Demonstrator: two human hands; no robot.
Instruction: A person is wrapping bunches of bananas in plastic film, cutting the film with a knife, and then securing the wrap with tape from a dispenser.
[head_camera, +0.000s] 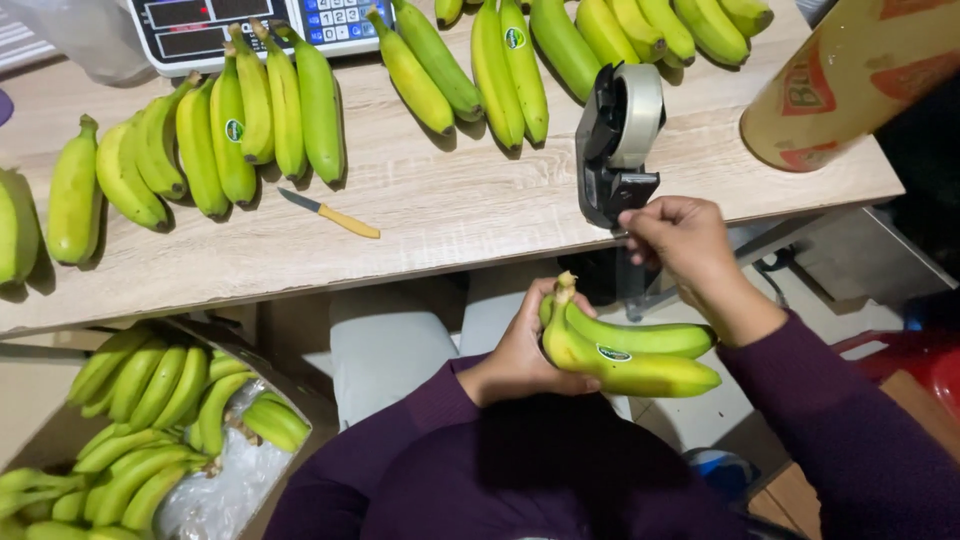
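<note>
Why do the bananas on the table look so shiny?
Head view: overhead light glints off the smooth green bananas on the pale wooden table; short soft shadows sit under them; the person's dark purple lap is dim; edges bend slightly, yet everything stays sharp.

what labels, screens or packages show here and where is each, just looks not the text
Scale: table's far edge, white body, dark display, blue keys.
Oval stickers: green and white, on table bananas.
Sticker: on the bunch in the left hand.
Roll: top right, tan with red print.
Cardboard box: lower left, plastic-lined, holding bananas.
</note>
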